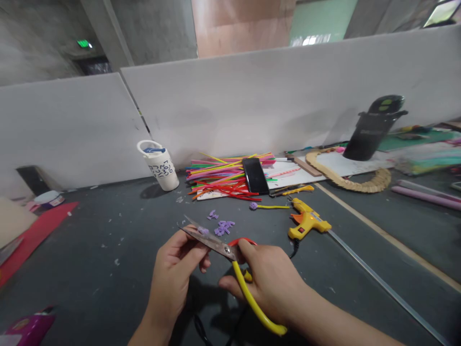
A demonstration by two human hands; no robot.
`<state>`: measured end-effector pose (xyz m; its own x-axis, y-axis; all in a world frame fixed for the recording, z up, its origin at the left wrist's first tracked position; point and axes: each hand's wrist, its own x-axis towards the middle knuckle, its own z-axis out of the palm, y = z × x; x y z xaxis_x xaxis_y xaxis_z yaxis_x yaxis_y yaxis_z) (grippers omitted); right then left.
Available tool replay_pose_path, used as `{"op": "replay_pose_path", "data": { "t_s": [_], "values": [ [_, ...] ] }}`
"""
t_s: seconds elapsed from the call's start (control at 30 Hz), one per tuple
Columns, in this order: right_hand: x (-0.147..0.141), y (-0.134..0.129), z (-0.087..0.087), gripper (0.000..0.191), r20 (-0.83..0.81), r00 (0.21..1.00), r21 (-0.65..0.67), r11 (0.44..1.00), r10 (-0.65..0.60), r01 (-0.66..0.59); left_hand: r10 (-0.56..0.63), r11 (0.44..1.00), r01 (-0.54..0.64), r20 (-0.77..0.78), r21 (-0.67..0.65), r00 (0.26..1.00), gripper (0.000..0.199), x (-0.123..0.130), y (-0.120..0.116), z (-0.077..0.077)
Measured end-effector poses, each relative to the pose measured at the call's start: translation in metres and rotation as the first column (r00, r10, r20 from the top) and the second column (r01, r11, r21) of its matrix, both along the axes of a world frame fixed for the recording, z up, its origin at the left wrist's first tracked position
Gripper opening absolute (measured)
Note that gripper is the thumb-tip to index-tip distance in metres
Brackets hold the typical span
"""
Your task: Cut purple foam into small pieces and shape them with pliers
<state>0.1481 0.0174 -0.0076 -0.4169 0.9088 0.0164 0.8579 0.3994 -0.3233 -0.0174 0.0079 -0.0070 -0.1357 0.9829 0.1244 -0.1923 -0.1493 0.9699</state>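
Scissors (227,250) with red and yellow handles are held in my right hand (272,274), its fingers wrapped around the grips. Their blades stand slightly apart and point to the left, over the fingers of my left hand (171,271). Between thumb and forefinger, my left hand pinches a small purple piece (203,231) lying at the blades; its lower part is hidden. Just beyond the blades, several cut purple bits (224,228) lie on the dark table (133,250). Farther back is a purple ball on a yellow stem (272,207).
A yellow glue gun (308,220) with a long clear glue stick (382,278) lies right. Colourful pipe cleaners (219,173) and a phone (256,176) sit behind. A white cup (163,170), woven ring (345,182) and black bottle (374,127) stand near the white partition (234,105).
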Motion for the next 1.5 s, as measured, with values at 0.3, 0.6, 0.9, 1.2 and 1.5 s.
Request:
{"op": "replay_pose_path", "data": {
  "t_s": [0.3, 0.6, 0.9, 1.2, 1.5],
  "values": [
    [0.0004, 0.0011, -0.0016, 0.054, 0.015, 1.0, 0.085, 0.996, -0.013, 0.012, 0.006, 1.0, -0.006, -0.029, -0.001, 1.0, 0.007, -0.0011, 0.0005, 0.0012],
    [-0.0014, 0.0012, -0.004, 0.053, 0.017, 1.0, 0.063, 0.998, 0.002, -0.003, -0.019, 0.999, 0.017, -0.046, -0.032, 0.999, 0.007, -0.0018, 0.004, 0.0005],
    [-0.0019, 0.0009, -0.0035, 0.053, 0.042, 0.999, 0.058, 0.998, -0.011, 0.009, -0.025, 0.999, 0.024, -0.057, -0.028, 0.998, 0.008, -0.0027, 0.002, 0.0004],
    [0.0005, 0.0034, -0.0065, 0.05, 0.048, 0.999, 0.09, 0.996, -0.023, 0.019, -0.021, 0.999, 0.022, 0.014, -0.048, 1.0, 0.006, 0.0004, 0.0038, -0.0003],
    [0.0003, 0.0011, -0.0034, 0.053, 0.031, 0.999, 0.094, 0.995, -0.021, 0.018, -0.03, 0.998, 0.03, 0.003, -0.053, 1.0, 0.008, -0.0003, 0.0029, -0.0018]
  ]
}}
